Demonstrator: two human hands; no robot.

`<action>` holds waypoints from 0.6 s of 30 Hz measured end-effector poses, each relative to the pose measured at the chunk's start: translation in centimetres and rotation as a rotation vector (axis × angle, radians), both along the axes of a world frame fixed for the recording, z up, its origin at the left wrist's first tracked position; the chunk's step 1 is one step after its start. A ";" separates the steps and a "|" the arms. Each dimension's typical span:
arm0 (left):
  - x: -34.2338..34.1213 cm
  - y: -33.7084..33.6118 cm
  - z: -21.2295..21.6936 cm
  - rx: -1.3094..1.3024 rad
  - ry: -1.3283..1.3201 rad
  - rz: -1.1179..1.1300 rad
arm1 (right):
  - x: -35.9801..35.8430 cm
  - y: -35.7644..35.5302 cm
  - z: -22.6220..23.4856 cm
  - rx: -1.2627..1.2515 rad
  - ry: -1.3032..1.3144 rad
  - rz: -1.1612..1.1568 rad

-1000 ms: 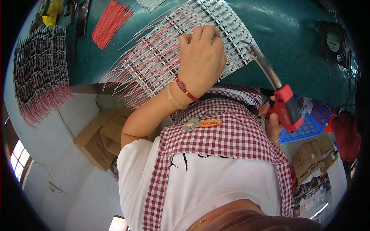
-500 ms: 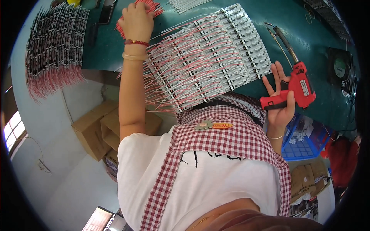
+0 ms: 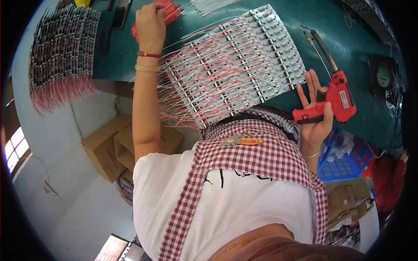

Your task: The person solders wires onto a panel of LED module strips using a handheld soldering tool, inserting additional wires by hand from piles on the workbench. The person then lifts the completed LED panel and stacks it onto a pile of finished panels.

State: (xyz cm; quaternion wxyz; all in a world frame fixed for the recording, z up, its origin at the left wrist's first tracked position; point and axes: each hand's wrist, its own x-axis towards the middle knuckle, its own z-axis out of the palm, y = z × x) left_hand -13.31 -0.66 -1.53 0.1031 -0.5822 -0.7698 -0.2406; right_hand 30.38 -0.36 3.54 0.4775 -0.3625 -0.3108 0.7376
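At the top left my left hand point(image 3: 150, 27) is closed, its fingers curled beside a pile of red wires point(image 3: 174, 12). Whatever its fingertips hold is hidden. My right hand point(image 3: 314, 108) holds a red soldering gun point(image 3: 344, 98) by its handle. The thumb wraps over the grip while the other fingers stretch out beneath, and the metal tip points up and away. Between my hands lies a panel of small white circuit boards point(image 3: 278, 48) in rows, with red and white wires trailing off to the left.
White wires point(image 3: 211, 5) lie at the far edge. A stack of wired parts point(image 3: 65, 52) sits on the left, near a dark phone point(image 3: 121, 14). A black round device point(image 3: 385, 78) stands at right. Cardboard boxes point(image 3: 104, 145) and a blue basket point(image 3: 337, 167) are below table level.
My left hand has shifted slightly left, off the middle of the red wire pile. The soldering gun and my right hand have barely moved.
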 end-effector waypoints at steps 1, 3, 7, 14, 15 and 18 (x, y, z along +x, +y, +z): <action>0.5 -0.1 1.0 0.033 0.000 -0.061 | 0.0 -0.1 0.0 0.008 -0.005 -0.008; 2.7 -0.2 3.4 0.065 -0.011 -0.128 | -0.4 -0.2 -0.1 -0.001 0.025 0.014; 11.9 0.9 7.7 -0.023 -0.328 -0.418 | -1.0 0.2 -0.4 -0.013 0.021 0.004; 18.6 -0.9 6.5 -0.106 -0.465 -0.568 | -0.1 0.0 -0.5 -0.051 0.071 0.000; 19.5 -1.4 6.2 -0.111 -0.463 -0.570 | 0.2 -0.3 -0.4 -0.019 0.031 0.030; 21.6 -2.8 4.9 -0.127 -0.386 -0.542 | 2.0 -1.7 0.0 -0.025 -0.043 0.020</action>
